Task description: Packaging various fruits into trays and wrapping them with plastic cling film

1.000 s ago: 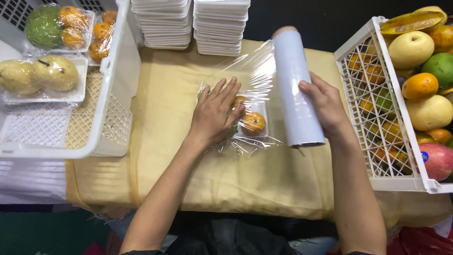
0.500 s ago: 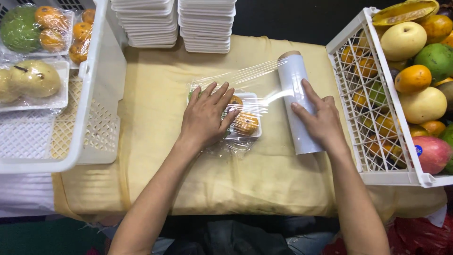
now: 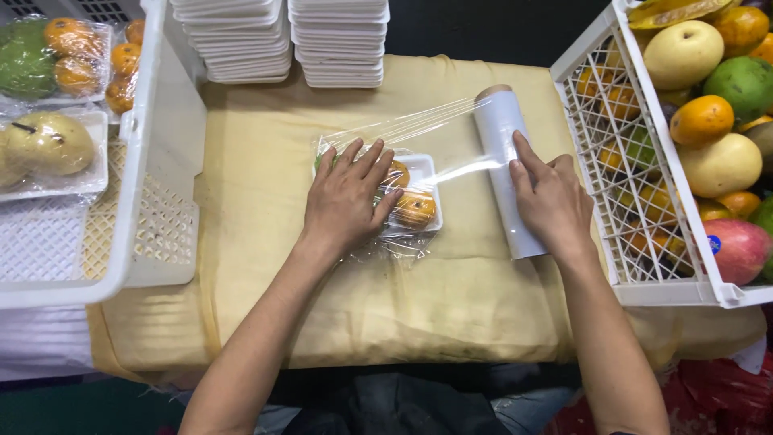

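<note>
We see the left hand (image 3: 348, 196) spread flat, fingers splayed, pressing on the film-covered white tray (image 3: 407, 201) of orange fruit in the middle of the yellow cloth (image 3: 266, 201); the right hand (image 3: 550, 201) lies open-palmed on the roll of cling film (image 3: 503, 137), just right of the tray; a clear sheet stretches from roll to tray (something green under the left palm, we think, though it is mostly hidden); stacked white trays (image 3: 338, 40) stand behind; a white crate of fruit (image 3: 644, 209) sits at the right, another white crate (image 3: 157, 201) at the left.
</note>
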